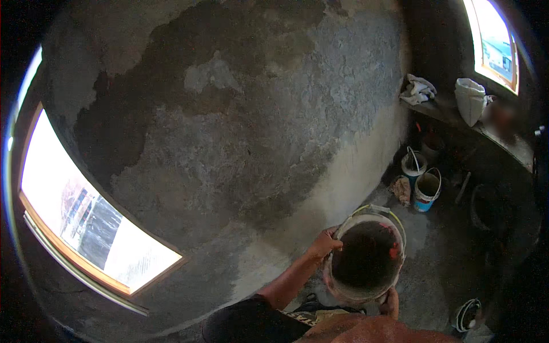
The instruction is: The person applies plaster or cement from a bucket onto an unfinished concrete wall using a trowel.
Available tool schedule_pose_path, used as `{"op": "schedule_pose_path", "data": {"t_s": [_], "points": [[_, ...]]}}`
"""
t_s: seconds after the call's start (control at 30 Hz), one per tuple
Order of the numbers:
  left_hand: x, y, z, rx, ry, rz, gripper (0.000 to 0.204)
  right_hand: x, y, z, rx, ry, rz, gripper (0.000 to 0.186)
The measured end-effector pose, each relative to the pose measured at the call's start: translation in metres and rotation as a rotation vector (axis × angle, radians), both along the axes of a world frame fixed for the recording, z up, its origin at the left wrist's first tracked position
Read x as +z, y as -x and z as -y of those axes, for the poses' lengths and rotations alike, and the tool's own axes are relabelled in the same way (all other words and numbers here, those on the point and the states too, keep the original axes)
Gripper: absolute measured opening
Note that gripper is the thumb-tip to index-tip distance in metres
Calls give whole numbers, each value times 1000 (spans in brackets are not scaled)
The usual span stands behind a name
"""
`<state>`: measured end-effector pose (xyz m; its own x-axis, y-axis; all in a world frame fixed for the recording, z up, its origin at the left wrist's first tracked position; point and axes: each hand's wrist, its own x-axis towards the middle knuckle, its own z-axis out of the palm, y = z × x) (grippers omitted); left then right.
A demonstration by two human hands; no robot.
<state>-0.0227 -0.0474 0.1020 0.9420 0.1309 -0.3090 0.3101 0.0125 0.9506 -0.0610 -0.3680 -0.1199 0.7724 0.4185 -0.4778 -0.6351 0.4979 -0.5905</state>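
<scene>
A large round bucket [366, 296] is held up in front of my body, its mouth facing me. Its inside is dark, with reddish patches on the right inner wall, and a yellowish handle [398, 220] arcs over the far rim. My left hand [326, 242] is closed on the left side of the rim, thumb over the edge. Against the near right side of the bucket presses my right hand [390, 303], its fingers partly hidden by the bucket. The bottom of the bucket is out of sight.
Ahead rises a patchy grey plastered wall [246, 137]. Two smaller pails [413, 164] [426, 191] stand by the corner beside a crumpled brown bag [401, 190]. A white sack [470, 102] and a pale cloth [420, 88] rest on a ledge. Another small pail [468, 315] sits lower right.
</scene>
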Motion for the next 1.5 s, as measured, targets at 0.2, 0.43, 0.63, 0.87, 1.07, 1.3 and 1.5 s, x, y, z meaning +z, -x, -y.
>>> {"op": "schedule_pose_path", "data": {"t_s": [0.2,0.43,0.63,0.87,1.07,1.3,1.5], "points": [[-20,-6,3,17,257,69,48,26,-5,7,-184,-33,-17,35],[-5,2,18,62,391,38,53,81,-19,19,-228,-168,73,42],[-17,-1,29,68,519,66,56,82,-25,30,-177,-9,83,45],[-1,-4,38,36,536,106,59,90,-27,10,-195,140,227,28],[-12,3,27,158,-179,153,59,70,-15,2,-193,201,220,31],[-71,39,24,221,-315,-32,63,93,0,-32,-310,178,45,31],[-10,22,46,415,-520,4,35,126,-14,-28,-214,261,97,25]]}}
